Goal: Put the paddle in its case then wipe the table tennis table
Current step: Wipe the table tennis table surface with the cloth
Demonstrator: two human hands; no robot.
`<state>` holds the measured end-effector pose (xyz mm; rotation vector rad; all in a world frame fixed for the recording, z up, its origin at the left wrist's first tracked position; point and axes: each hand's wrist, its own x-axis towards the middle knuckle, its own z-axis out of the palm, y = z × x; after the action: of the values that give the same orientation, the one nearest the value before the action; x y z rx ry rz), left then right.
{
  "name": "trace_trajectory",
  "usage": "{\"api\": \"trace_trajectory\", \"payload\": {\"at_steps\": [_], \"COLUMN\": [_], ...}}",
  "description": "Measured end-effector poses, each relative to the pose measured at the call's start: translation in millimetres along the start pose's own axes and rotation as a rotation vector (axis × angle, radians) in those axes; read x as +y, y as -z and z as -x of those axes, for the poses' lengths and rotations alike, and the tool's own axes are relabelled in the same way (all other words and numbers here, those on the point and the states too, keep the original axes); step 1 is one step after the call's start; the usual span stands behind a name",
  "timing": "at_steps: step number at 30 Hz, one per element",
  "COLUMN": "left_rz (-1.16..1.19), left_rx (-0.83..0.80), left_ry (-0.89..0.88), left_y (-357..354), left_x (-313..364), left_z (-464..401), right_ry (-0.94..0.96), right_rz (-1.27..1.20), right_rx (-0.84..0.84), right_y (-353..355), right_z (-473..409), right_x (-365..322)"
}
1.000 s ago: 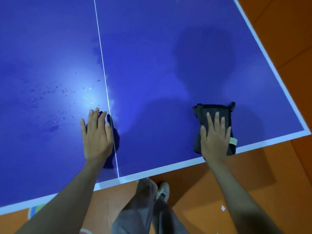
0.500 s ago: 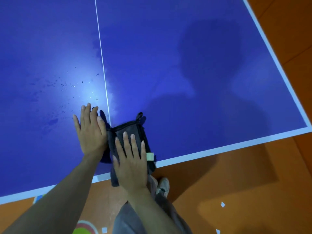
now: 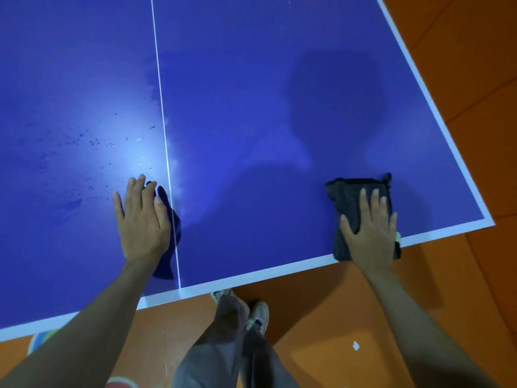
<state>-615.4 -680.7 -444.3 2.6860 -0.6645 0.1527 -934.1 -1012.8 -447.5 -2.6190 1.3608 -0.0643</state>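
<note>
The person is in the wiping part of the task; no paddle and no case can be seen in the view. The dark cloth (image 3: 352,203) lies flat on the blue desk (image 3: 251,107), in the lower right of the frame, close to the corner. Its near end hangs a little over the white edge line. Its long axis runs from the near edge away from the person.

The right hand (image 3: 369,231) presses on the cloth with straight, spread fingers, so this grip is open and only pushes down. The left hand (image 3: 142,219) rests flat on the bare desk in the lower left part, just left of the white centre line (image 3: 165,135), also open and holding nothing.

The small drops and dark wet marks (image 3: 95,147) lie left of the centre line, just beyond the left hand. So the dirty part is well apart from the cloth, toward the left of the frame. The next stroke probably must carry the cloth leftward across the centre line, and the right hand is the one that has it.
</note>
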Motion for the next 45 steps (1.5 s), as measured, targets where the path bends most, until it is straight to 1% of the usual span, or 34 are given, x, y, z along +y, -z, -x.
{"api": "trace_trajectory", "payload": {"at_steps": [3, 6, 8, 13, 17, 20, 22, 26, 29, 34, 41, 45], "left_rz": [-0.030, -0.065, -0.068, -0.022, 0.120, 0.223, 0.222, 0.058, -0.015, -0.004, -0.038, -0.088], "left_rx": [-0.003, -0.001, -0.013, -0.035, -0.054, -0.036, -0.016, 0.042, 0.018, 0.000, -0.074, -0.084], "left_ry": [-0.034, -0.040, -0.043, -0.032, -0.054, -0.083, -0.052, -0.009, 0.005, 0.066, 0.072, 0.035], "left_y": [-1, -2, -3, -1, 3, 8, 10, 6, -3, -14, -13, -14], "left_x": [2, 2, 3, -1, -2, -3, -5, -7, -11, -18, -15, -16], "left_z": [-1, -1, -1, -1, -2, -1, -6, -34, -64, -80, -83, -84], "right_ry": [-0.106, -0.118, -0.092, 0.147, 0.329, 0.409, 0.432, 0.488, 0.518, 0.559, 0.511, 0.487], "right_rz": [0.000, -0.007, -0.010, 0.012, 0.018, 0.031, 0.044, 0.049, -0.012, -0.023, -0.042, -0.040], "right_rx": [-0.013, 0.000, 0.009, -0.011, -0.055, -0.081, -0.100, -0.089, -0.062, -0.009, 0.040, 0.087], "right_y": [-7, -18, -24, -42, -56, -62, -61, -60, -63, -68, -74, -77], "right_z": [1, 13, 24, 76, 137, 167, 166, 135, 95, 20, -79, -150], "right_x": [-16, -45, -69, -164, -244, -275, -279, -277, -290, -317, -363, -399]}}
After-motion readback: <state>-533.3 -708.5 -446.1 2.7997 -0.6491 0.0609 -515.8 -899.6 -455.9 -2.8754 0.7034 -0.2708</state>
